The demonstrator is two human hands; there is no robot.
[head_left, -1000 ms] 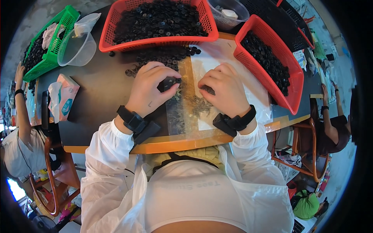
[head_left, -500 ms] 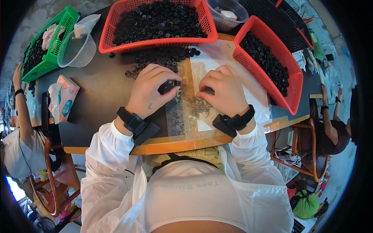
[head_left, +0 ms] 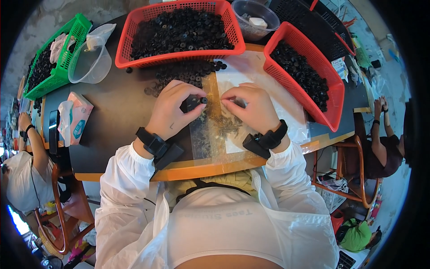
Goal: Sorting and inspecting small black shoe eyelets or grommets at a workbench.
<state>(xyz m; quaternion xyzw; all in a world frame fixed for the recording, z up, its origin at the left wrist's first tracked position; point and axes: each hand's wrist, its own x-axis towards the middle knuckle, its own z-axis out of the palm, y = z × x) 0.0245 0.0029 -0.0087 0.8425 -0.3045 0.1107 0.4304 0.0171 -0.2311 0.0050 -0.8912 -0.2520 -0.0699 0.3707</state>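
Head cam: my left hand is now lifting off the loose pile w/ one small black ring pinched at fingertips; a sec ago it was lower. My right hand is pinching small metal pins on the clear plastic sheet, approx. same place. I think one piece is being assembled.

Two red mesh baskets brim with black round parts, and a green basket holds more of them. The table is dark brown with an orange edge. A clear plastic sheet carries what look like brownish-grey small pieces. The sleeves are white, the wristbands black. The tissue pack is pink and teal.
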